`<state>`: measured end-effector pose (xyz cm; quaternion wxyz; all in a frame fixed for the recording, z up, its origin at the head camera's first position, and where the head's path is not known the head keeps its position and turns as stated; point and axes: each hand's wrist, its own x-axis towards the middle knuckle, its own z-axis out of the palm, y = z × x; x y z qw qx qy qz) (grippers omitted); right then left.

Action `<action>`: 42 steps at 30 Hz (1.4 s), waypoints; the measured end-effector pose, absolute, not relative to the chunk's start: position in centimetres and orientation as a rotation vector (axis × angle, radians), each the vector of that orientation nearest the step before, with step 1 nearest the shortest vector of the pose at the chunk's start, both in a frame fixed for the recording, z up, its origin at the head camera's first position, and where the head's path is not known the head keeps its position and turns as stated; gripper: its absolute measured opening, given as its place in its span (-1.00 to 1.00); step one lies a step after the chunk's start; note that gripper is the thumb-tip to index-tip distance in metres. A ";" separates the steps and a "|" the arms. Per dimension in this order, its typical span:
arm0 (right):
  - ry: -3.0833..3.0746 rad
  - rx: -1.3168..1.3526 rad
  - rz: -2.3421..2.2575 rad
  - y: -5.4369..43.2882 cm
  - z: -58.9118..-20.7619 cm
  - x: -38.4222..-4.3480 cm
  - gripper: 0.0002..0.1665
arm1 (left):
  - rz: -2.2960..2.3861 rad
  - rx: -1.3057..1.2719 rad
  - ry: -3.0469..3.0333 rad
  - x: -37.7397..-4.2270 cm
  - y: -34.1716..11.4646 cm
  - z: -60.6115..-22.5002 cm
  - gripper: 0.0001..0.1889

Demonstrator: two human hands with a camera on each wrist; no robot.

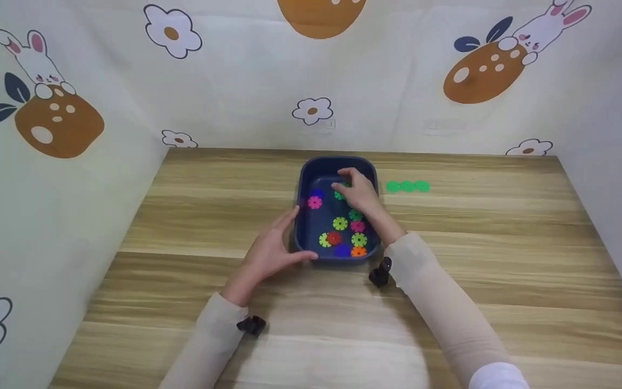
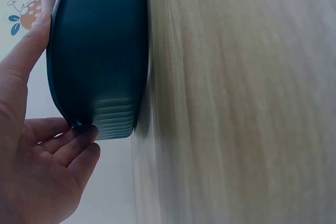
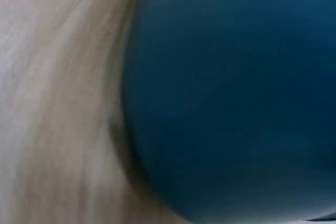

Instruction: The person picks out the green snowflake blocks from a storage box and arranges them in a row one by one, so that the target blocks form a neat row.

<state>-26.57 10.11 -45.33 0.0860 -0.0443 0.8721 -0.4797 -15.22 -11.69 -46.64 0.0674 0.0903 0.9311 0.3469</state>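
A dark blue plastic bin [image 1: 317,227] stands on the wooden table, with several coloured snowflake discs lying on its floor. My left hand [image 1: 272,249] holds the bin's near left corner, fingers on the left side and thumb at the near rim; in the left wrist view its fingers [image 2: 79,148] touch the outer wall. Inside the far right part of the bin is my right hand [image 1: 360,194], its thumb and forefinger apart over a green snowflake disc [image 1: 338,195]. In the right wrist view the bin wall [image 3: 231,98] fills most of the picture and hides the hand.
A row of three green snowflake discs [image 1: 407,186] lies on the table [image 1: 484,227] to the right of the bin. A patterned cloth [image 1: 246,86] hangs behind the table's far edge. Black wrist cameras [image 1: 380,272] sit at both cuffs.
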 end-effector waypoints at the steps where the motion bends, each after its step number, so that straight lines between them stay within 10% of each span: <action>1: 2.603 -0.124 -1.402 10.1 -45.5 -26.6 -0.41 | 1.046 0.267 2.803 -15.2 -11.6 -46.7 0.13; 42: 2.769 -0.266 -1.012 9.2 -46.6 -26.3 -0.65 | 1.085 0.291 2.814 -15.4 -11.8 -47.0 0.14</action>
